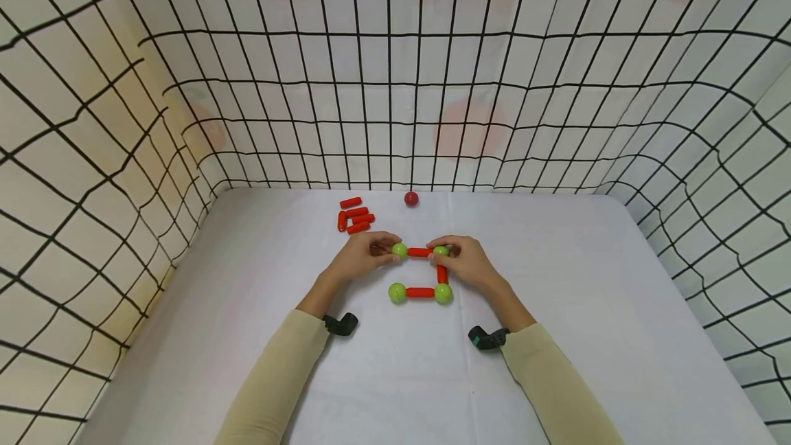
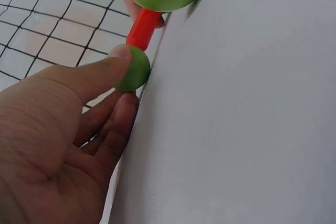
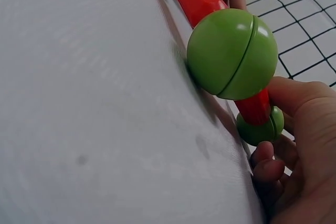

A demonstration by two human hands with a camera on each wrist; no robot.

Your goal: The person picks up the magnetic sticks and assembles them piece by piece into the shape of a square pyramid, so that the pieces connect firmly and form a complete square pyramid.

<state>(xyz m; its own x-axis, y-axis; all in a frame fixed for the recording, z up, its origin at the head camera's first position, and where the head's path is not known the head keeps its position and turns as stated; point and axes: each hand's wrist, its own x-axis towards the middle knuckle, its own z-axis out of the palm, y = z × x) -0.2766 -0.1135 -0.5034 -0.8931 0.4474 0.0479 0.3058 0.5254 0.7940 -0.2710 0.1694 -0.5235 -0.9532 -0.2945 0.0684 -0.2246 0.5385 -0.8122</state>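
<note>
Green balls and red rods on the table are joined into a three-sided frame, its gap on the left. My left hand (image 1: 364, 253) pinches the far left green ball (image 2: 135, 69) between thumb and fingers. At the far right corner, my right hand (image 1: 465, 258) grips another green ball (image 3: 261, 127), partly hidden by its fingers. A red rod (image 1: 420, 252) spans between these two balls. From the right corner a second red rod (image 1: 441, 275) runs to the near right green ball (image 1: 443, 293). The near red rod (image 1: 420, 292) ends at the near left green ball (image 1: 397, 292).
Several loose red rods (image 1: 357, 212) lie in a cluster beyond my left hand. A single red ball (image 1: 411, 199) sits at the table's back edge. Black netting (image 1: 420, 81) stands around the back and sides of the white table (image 1: 247, 246).
</note>
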